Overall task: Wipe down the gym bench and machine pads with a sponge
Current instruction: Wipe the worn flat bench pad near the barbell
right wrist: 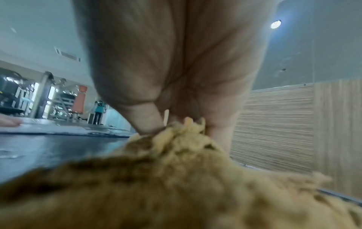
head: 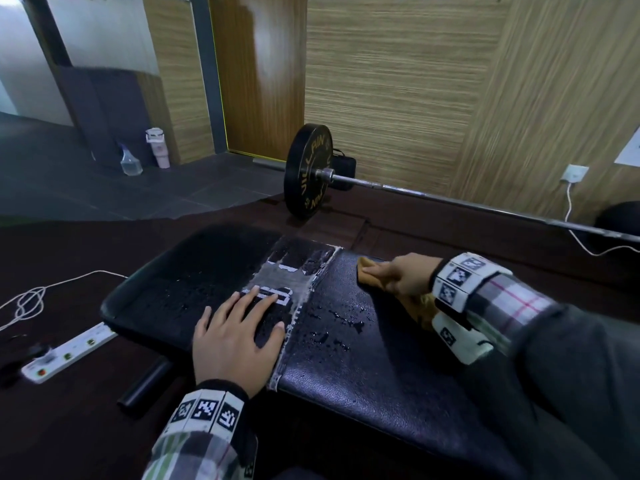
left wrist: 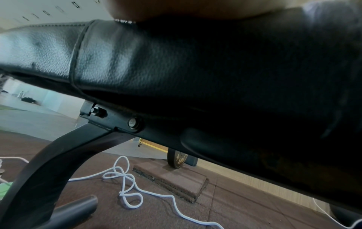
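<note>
Both hands are working on the bench (head: 363, 362): the right hand (head: 405, 275) is curling its fingers round the sponge (head: 372, 277) and pressing it onto the pad at the far edge, while the left hand (head: 235, 337) is lying flat with fingers spread and holding nothing, bracing on the worn strip beside the seam. Droplets (head: 341, 322) are sitting between the two hands, toward the near edge from the sponge. The bench's long axis is running left to right, and the right hand is nearer the wet patch, so the next stroke is likely heading toward the near edge.

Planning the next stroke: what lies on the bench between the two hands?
Head view: between left hand and right hand, water droplets on the pad.
</note>
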Available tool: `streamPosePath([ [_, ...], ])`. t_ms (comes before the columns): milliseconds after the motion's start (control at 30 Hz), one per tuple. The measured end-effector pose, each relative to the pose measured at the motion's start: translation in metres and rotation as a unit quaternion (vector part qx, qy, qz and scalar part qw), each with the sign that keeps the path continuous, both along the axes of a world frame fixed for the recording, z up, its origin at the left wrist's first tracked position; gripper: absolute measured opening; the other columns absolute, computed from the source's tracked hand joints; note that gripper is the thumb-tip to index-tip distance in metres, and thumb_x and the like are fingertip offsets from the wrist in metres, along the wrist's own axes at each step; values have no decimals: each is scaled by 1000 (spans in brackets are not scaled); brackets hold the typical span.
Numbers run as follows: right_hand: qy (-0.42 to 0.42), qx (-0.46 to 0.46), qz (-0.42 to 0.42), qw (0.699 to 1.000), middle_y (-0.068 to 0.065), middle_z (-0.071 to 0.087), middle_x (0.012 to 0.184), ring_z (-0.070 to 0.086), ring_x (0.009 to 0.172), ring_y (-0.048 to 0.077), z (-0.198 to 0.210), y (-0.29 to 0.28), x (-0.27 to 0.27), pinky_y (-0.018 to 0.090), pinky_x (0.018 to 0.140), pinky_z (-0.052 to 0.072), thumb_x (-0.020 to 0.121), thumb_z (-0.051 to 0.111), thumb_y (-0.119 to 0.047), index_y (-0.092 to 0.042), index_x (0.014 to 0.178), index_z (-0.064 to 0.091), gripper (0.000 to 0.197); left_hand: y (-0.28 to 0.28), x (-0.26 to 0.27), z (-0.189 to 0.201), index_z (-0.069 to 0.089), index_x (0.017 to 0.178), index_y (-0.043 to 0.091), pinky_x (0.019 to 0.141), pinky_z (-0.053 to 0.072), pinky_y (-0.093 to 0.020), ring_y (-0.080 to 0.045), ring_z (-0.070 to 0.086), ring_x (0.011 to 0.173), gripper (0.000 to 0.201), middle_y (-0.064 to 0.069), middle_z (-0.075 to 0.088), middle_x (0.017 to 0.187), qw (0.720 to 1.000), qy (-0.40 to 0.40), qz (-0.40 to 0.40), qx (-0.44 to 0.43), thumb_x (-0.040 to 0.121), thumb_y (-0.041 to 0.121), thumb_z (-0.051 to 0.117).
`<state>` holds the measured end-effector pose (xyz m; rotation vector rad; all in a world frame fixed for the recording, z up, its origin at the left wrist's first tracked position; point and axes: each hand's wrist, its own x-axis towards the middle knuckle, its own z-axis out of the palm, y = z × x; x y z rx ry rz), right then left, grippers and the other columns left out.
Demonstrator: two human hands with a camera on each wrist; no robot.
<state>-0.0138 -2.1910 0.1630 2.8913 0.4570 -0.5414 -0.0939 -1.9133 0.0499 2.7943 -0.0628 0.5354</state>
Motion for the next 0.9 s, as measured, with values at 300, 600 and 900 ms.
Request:
streamPosePath([
  [300, -37, 5, 31, 999, 6, 40, 144, 45, 125, 28, -6, 52, 13, 26, 98, 35, 94, 43, -13, -34, 145, 27, 57, 0, 0, 1, 54, 130, 47, 114, 22, -43, -11, 42, 135, 56, 18, 50, 141, 1000, -2, 2, 5, 83, 63, 27],
  [600, 31, 70, 25, 997, -8, 28, 152, 33, 135, 16, -9, -13, -34, 23, 110, 22, 94, 46, -17, -45, 142, 26, 59, -2, -1, 0, 58, 127, 45, 113, 23, -44, -14, 44, 133, 54, 16, 53, 139, 1000, -17, 4, -5, 83, 60, 31],
  [900, -15, -55, 25, 998, 11, 35, 144, 45, 122, 33, -2, 43, -19, 35, 100, 39, 96, 41, -14, -20, 148, 20, 56, -1, 0, 0, 56, 128, 45, 113, 23, -44, -13, 43, 134, 56, 16, 51, 141, 1000, -15, 6, 5, 82, 61, 29],
])
